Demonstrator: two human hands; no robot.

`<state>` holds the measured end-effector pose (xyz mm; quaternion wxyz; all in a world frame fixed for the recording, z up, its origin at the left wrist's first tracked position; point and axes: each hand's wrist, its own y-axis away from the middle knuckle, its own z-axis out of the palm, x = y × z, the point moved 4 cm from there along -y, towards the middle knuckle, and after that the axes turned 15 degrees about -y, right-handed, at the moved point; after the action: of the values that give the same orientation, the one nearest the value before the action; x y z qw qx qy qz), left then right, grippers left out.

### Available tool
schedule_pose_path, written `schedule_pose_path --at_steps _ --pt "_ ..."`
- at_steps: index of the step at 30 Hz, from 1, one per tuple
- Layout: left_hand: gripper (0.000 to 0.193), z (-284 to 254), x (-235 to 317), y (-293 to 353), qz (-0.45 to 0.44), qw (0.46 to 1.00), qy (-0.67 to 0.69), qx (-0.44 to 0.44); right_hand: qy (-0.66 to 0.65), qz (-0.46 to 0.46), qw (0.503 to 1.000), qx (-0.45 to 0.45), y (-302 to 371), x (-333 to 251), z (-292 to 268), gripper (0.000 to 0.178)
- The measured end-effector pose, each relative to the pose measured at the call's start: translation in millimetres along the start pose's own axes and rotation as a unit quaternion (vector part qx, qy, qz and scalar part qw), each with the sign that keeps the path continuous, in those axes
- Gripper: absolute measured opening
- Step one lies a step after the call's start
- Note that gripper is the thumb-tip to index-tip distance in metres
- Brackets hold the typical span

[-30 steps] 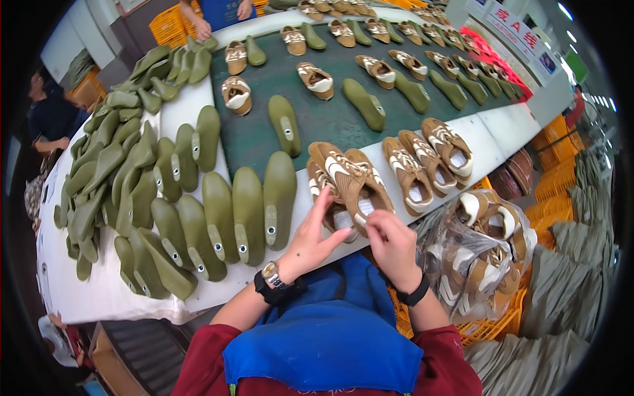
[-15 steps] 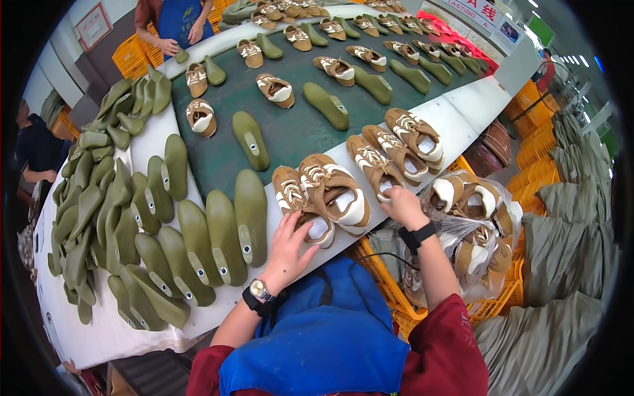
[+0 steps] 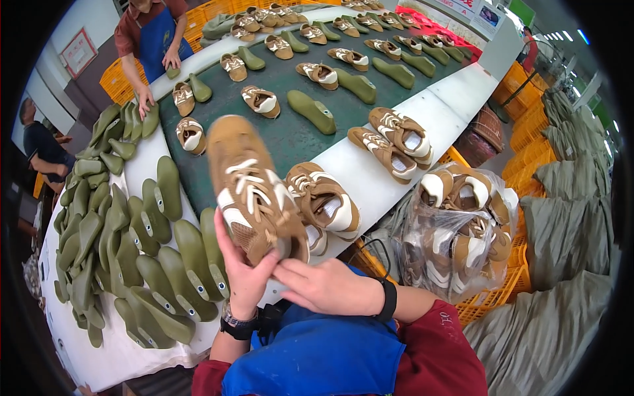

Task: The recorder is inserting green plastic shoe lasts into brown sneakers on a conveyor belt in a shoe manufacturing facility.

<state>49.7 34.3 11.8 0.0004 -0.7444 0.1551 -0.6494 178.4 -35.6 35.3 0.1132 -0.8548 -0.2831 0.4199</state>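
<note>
A brown sneaker (image 3: 251, 188) with white laces and white side stripes is held up in front of me, toe pointing away and slightly blurred. My left hand (image 3: 247, 274) grips it closed around the heel end, from the left and below. Fingers of my right hand (image 3: 327, 285) are closed at the sneaker's heel, their tips partly hidden. Just behind lies a matching sneaker (image 3: 333, 204) on the white table edge (image 3: 370, 191), with another's heel showing next to it. Farther right rests a pair, including a brown sneaker (image 3: 403, 135).
Green shoe lasts (image 3: 86, 218) crowd the left side of the table. More sneakers and lasts stand on the green belt (image 3: 277, 135). Bagged sneakers (image 3: 462, 224) sit in a yellow crate (image 3: 489, 297) at right. Across the table, a person's hand (image 3: 145, 99) touches lasts.
One sneaker from the group at right has been lifted and brought leftward before me. Both my hands have come together on it. The person across has reached to the lasts.
</note>
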Motion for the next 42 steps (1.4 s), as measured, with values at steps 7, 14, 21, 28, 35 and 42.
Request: schedule_pose_path --at_steps 7,14,21,28,35,42 --pt "0.073 -17.1 -29.1 23.2 -0.052 0.998 -0.02 -0.02 0.055 0.005 0.985 0.166 -25.7 14.7 -23.6 0.053" --pt "0.06 -25.6 -18.9 26.5 0.042 0.964 -0.26 0.027 0.053 -0.008 0.982 0.182 -28.3 20.0 2.2 0.033" --pt "0.023 -20.5 8.7 17.3 0.197 0.904 -0.374 0.067 -0.004 -0.003 0.974 0.228 -20.4 21.5 -1.8 0.03" --pt "0.016 -28.5 10.0 22.9 0.176 0.917 -0.345 0.099 -0.088 0.012 0.971 0.222 -24.1 23.6 10.5 0.027" --pt "0.023 -24.8 14.0 21.9 0.183 0.88 -0.435 0.058 -0.128 0.053 0.978 0.157 -26.2 26.5 14.9 0.023" --pt "0.041 -30.6 6.0 28.4 0.198 0.896 -0.383 0.105 -0.111 0.055 0.98 0.156 -23.0 19.0 25.1 0.029"
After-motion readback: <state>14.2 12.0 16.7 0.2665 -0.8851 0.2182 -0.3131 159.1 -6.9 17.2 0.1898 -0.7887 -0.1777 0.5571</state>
